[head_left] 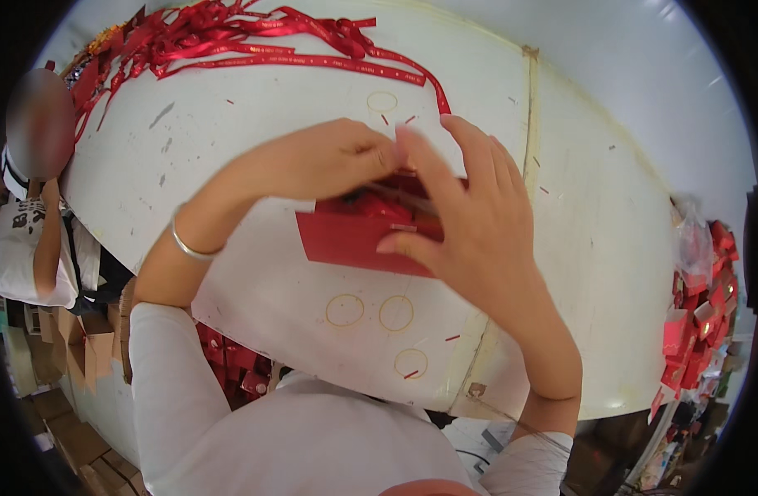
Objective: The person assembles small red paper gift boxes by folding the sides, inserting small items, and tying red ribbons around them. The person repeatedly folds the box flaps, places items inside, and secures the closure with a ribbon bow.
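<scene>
A red open-topped box (350,240) stands on the white table in front of me, with glossy red contents (377,205) partly showing inside. My left hand (354,153) bends over its far left side, fingers drawn together; what they grip is hidden. Over the right end of the box, my right hand (482,219) is open with fingers apart, its thumb by the near wall and a forefinger blurred by motion. One red ribbon (440,97) trails from the back down to the tip of a right finger; whether it touches the finger I cannot tell.
Red printed ribbons (197,33) lie in a tangled heap at the far left of the white table (255,281). Another person (40,231) is at the left edge. Red boxes (697,322) pile up at the far right, beside a clear plastic bag (693,244). Cardboard cartons (85,347) stand lower left.
</scene>
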Tool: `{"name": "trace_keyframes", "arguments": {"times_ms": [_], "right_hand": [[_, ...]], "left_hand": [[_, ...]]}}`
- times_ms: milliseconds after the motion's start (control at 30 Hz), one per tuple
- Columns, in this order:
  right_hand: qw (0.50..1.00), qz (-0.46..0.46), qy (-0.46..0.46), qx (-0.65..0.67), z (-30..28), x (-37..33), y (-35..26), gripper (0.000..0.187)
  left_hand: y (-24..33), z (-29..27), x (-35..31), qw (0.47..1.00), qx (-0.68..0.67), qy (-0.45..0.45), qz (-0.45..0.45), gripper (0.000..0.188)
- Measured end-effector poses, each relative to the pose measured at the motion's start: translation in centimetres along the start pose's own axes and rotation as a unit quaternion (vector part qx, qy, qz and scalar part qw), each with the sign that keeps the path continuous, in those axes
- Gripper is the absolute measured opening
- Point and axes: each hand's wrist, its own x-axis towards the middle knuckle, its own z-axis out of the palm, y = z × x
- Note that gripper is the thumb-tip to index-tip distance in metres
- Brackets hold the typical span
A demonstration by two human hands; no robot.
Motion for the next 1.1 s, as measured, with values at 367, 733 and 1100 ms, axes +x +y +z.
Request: {"name": "trace_keyframes", "arguments": {"times_ms": [367, 733, 1100], "right_hand": [[0.965, 0.126, -0.155, 0.170, 2.4, -0.7, 2.6, 0.018], [0.938, 0.248, -0.157, 0.185, 2.6, 3.3, 8.6, 0.029], [0.895, 0.307, -0.152, 0.286, 5.5, 5.7, 13.6, 0.024]], "left_hand": [[0.5, 1.4, -1.8, 0.990, 0.118, 0.067, 0.045, 0.033], [1.0, 4.2, -3.8, 0.957, 0.286, -0.009, 0.045, 0.023], [0.4, 3.1, -3.3, 0.964, 0.266, 0.004, -0.010, 0.021]]}}
